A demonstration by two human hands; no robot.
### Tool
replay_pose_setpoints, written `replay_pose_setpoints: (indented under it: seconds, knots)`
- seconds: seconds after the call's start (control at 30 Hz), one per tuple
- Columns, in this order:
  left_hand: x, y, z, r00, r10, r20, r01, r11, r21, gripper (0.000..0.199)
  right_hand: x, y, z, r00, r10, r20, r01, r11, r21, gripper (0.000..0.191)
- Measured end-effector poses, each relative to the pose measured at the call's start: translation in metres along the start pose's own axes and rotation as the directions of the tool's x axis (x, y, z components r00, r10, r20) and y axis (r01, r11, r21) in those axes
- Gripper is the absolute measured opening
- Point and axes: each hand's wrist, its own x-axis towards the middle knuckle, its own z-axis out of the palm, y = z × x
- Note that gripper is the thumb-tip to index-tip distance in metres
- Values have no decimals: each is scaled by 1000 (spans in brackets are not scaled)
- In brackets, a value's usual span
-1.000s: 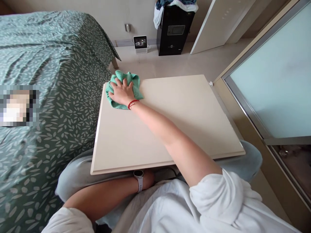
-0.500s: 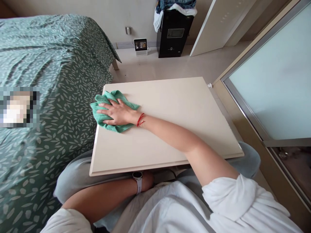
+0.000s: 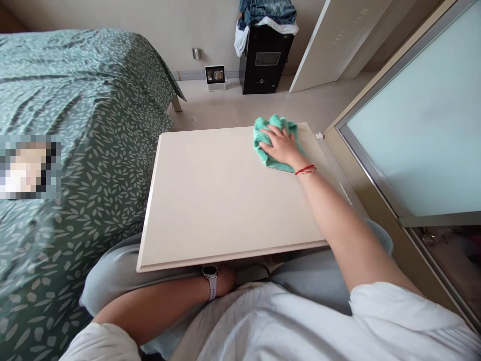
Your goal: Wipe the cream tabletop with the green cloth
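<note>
My right hand (image 3: 281,144) presses a green cloth (image 3: 263,156) against the top of a cream-coloured table (image 3: 210,200), near its far right corner. The fingers are spread over the bunched cloth and grip it from above. A red string bracelet (image 3: 305,170) circles that wrist. Below the near edge of the table, my left hand (image 3: 226,281) rests in front of my lap. Its fingers are hidden, and a watch with a pale strap (image 3: 212,286) is on the wrist.
A bed with a green leaf-patterned cover (image 3: 112,125) stands at the left. Behind the table are a small screen device (image 3: 215,77) and a black cabinet (image 3: 265,62) topped with folded clothes (image 3: 266,11). A frosted sliding door (image 3: 424,125) is at the right.
My right hand has swept the green cloth from the table's left edge across to the far right corner. My left hand stays where it was.
</note>
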Motion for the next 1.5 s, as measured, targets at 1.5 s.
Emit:
replay_pose_setpoints:
  seconds: [1.5]
  knots:
    - [-33, 36, -28, 998, -58, 22, 57, 997, 54, 55, -49, -253, 78, 773, -626, 105, 620, 780, 81, 92]
